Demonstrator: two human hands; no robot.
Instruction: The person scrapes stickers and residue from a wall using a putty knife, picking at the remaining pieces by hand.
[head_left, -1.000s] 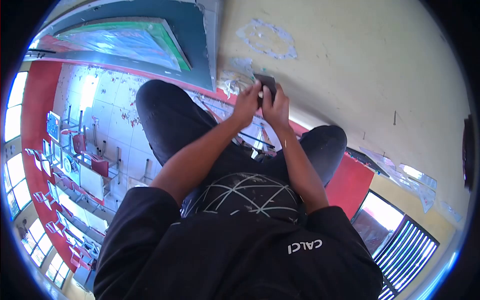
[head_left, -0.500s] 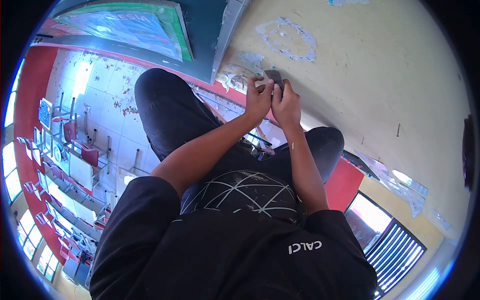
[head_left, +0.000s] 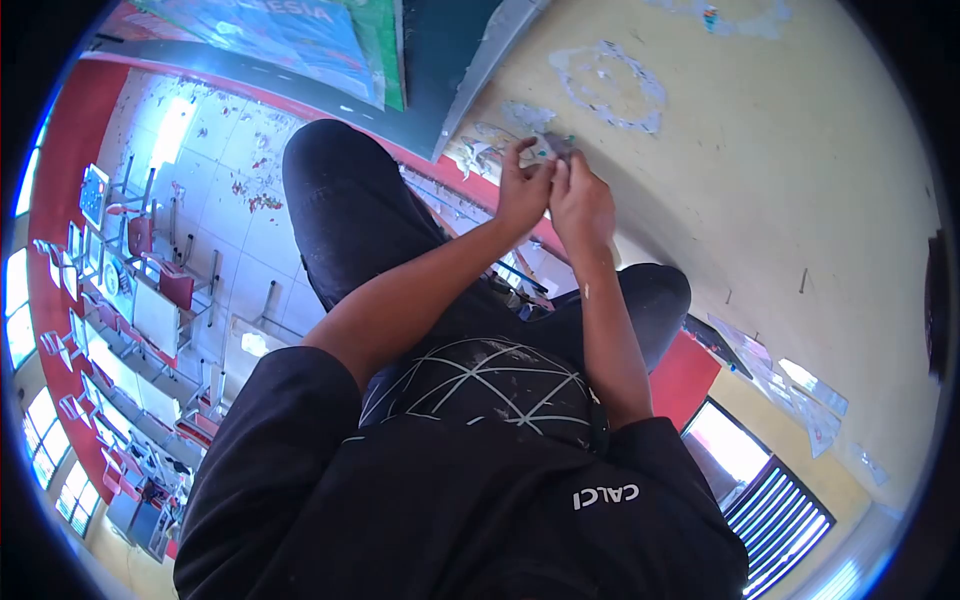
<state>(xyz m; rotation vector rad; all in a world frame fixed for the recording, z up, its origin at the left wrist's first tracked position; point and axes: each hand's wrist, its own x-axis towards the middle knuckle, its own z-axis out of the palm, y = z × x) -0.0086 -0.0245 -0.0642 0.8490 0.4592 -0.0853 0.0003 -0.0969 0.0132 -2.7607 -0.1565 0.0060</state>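
Both my hands meet close to the cream wall [head_left: 730, 170], just right of the dark green board. My right hand [head_left: 582, 200] is closed around a flat grey scraper blade [head_left: 562, 144], partly hidden by the fingers. Beside it, my left hand [head_left: 523, 195] has thumb and forefinger curled in at the blade, with a pale paper scrap [head_left: 541, 151] between them. Torn paper remains [head_left: 478, 152] cling to the wall by my left fingertips. Higher up is a ragged ring of paper residue [head_left: 610, 88].
A green-edged poster [head_left: 390, 60] hangs on the dark board [head_left: 435, 70]. Two nails [head_left: 804, 280] stick out of the wall at right. Torn paper sheets [head_left: 790, 385] hang lower right. Far below, chairs and desks [head_left: 160, 320] stand on a tiled floor [head_left: 215, 200] scattered with debris.
The view has shifted slightly, so board and wall sit further right. The scraper blade has tilted between my hands, and a pale paper scrap now shows at my left fingers.
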